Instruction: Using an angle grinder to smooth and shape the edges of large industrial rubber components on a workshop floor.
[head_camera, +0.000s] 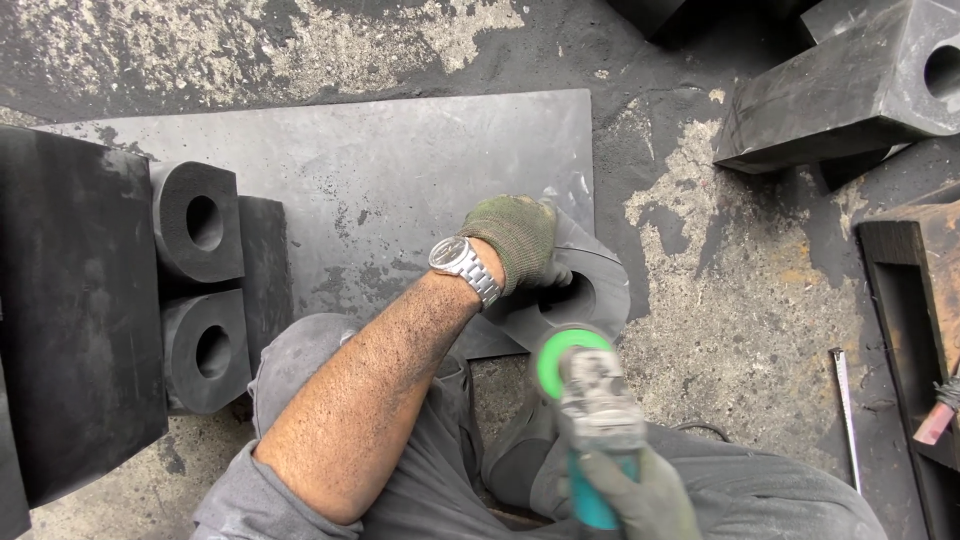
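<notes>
My left hand (515, 238), in a dirty green glove with a steel watch on the wrist, grips the top of a dark rubber block with a round hole (585, 290) that stands on its edge on a grey sheet (380, 170). My right hand (640, 495), gloved too, holds a teal-bodied angle grinder (597, 400). The grinder's green disc (565, 362) sits right at the lower edge of the block, just below the hole.
Two similar holed rubber blocks (200, 290) lie at the left beside a big black slab (70, 310). A larger holed block (850, 95) rests at the upper right. A tape measure (845, 400) lies on the stained concrete floor, near a dark wooden frame (915, 330).
</notes>
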